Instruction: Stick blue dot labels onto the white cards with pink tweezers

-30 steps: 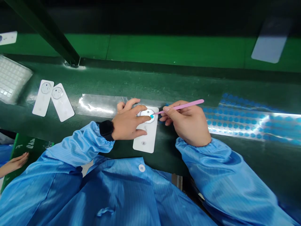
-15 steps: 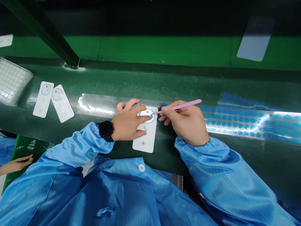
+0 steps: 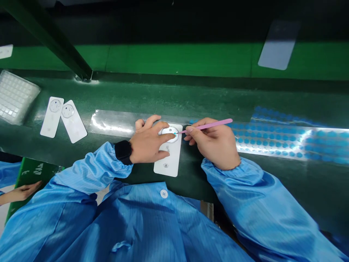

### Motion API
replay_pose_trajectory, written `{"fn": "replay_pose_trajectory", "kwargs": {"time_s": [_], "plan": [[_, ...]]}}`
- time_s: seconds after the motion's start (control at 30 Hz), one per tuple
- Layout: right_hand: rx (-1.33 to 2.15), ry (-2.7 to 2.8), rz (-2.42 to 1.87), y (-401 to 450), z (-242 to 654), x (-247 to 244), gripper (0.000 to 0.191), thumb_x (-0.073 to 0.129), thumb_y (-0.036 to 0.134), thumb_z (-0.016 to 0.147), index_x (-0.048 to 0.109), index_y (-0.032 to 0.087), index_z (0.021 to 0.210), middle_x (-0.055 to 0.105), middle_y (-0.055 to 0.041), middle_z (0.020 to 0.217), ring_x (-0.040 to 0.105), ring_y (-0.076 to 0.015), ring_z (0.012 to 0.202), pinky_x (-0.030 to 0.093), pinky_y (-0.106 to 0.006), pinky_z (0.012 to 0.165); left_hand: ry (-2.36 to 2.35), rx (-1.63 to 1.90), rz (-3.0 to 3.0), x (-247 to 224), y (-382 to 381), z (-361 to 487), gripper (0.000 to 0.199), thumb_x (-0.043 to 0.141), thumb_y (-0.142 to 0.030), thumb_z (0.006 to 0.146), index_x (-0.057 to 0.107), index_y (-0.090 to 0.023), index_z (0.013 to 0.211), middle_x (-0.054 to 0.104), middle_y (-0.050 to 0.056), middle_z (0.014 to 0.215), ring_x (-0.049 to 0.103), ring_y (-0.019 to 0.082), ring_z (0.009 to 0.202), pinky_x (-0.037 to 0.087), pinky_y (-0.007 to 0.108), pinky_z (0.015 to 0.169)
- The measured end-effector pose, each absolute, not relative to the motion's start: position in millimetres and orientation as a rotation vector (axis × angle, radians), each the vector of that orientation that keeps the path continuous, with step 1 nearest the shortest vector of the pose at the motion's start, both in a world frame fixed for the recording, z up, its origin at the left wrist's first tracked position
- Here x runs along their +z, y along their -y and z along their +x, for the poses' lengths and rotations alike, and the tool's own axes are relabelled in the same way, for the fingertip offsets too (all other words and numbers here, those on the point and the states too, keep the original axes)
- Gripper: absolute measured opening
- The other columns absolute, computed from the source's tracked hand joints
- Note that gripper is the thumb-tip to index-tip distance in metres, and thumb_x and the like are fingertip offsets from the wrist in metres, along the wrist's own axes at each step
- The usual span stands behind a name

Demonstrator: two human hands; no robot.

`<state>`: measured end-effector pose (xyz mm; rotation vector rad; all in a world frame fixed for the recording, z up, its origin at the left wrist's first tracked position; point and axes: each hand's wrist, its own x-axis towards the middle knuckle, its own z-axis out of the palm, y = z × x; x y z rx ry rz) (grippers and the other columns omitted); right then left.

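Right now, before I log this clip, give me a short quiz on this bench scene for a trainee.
1. Which hand holds the pink pick?
2. True or false: the left hand rests on a white card.
3. How many other white cards lie between the clear tray and that hand?

Key: 1. The right hand. 2. True. 3. Two.
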<state>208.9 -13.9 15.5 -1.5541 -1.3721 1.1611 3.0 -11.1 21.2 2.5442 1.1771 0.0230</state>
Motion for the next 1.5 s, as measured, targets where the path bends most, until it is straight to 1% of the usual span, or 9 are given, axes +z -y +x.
{"fn": "replay_pose_trajectory", "kwargs": {"time_s": [0.27,0.5,0.7,0.87,1.03,1.3,1.5], "plan": [[1.065,1.536,-1.506,15.4,210.5,13.4,0.029,0.069,0.046,0.082,0.061,0.02,0.073,0.067,-0.0038,0.061,0.065,-0.0192,0.052,0.051,-0.028,0.047,-1.18,-0.017,2.593,25.4,9.5,5.3,0.051,0.068,-0.046,0.079,0.059,-0.032,0.127,0.054,0.01,0.131,0.027,0.039,0.133,0.027,0.049,0.088],[1.226,1.251,-1.452,9.1,211.2,11.8,0.037,0.078,0.051,0.073,0.059,0.02,0.07,0.066,-0.0029,0.06,0.064,-0.0177,0.049,0.053,-0.027,0.044,-1.173,-0.091,2.649,32.4,7.6,9.1,0.047,0.069,-0.045,0.079,0.062,-0.03,0.123,0.055,0.011,0.128,0.031,0.039,0.129,0.027,0.049,0.087],[1.335,1.068,-1.339,3.3,213.1,5.2,0.037,0.083,0.048,0.069,0.058,0.02,0.07,0.064,-0.0012,0.056,0.062,-0.0162,0.047,0.053,-0.025,0.043,-1.19,-0.156,2.654,39.0,7.0,11.6,0.045,0.07,-0.046,0.08,0.064,-0.03,0.121,0.056,0.011,0.129,0.034,0.038,0.126,0.029,0.05,0.086],[1.369,1.031,-1.29,1.5,214.5,-0.7,0.038,0.083,0.047,0.07,0.057,0.019,0.073,0.065,-0.0013,0.057,0.062,-0.015,0.046,0.053,-0.024,0.042,-1.247,-0.172,2.63,40.1,7.3,11.6,0.048,0.073,-0.048,0.078,0.064,-0.031,0.122,0.055,0.01,0.131,0.035,0.036,0.125,0.029,0.047,0.085],[1.39,1.01,-1.264,0.4,214.8,-2.7,0.04,0.084,0.048,0.068,0.058,0.018,0.074,0.065,-0.0021,0.058,0.063,-0.0154,0.047,0.052,-0.022,0.042,-1.263,-0.205,2.621,40.9,6.0,12.5,0.046,0.073,-0.05,0.078,0.064,-0.035,0.121,0.054,0.008,0.135,0.037,0.033,0.124,0.028,0.045,0.084],[1.426,0.974,-1.249,-2.0,214.0,0.1,0.045,0.086,0.051,0.062,0.057,0.018,0.073,0.065,-0.0016,0.056,0.062,-0.0159,0.047,0.053,-0.024,0.042,-1.3,-0.258,2.579,43.9,6.2,14.9,0.051,0.076,-0.049,0.076,0.063,-0.033,0.123,0.055,0.005,0.136,0.037,0.033,0.125,0.03,0.046,0.086],[1.426,0.972,-1.25,-3.0,212.8,0.6,0.043,0.085,0.05,0.063,0.057,0.018,0.072,0.064,-0.002,0.055,0.061,-0.0155,0.045,0.051,-0.023,0.041,-1.316,-0.23,2.585,39.1,6.9,12.2,0.053,0.076,-0.05,0.076,0.063,-0.03,0.123,0.057,0.006,0.137,0.036,0.035,0.127,0.03,0.048,0.088]]}}
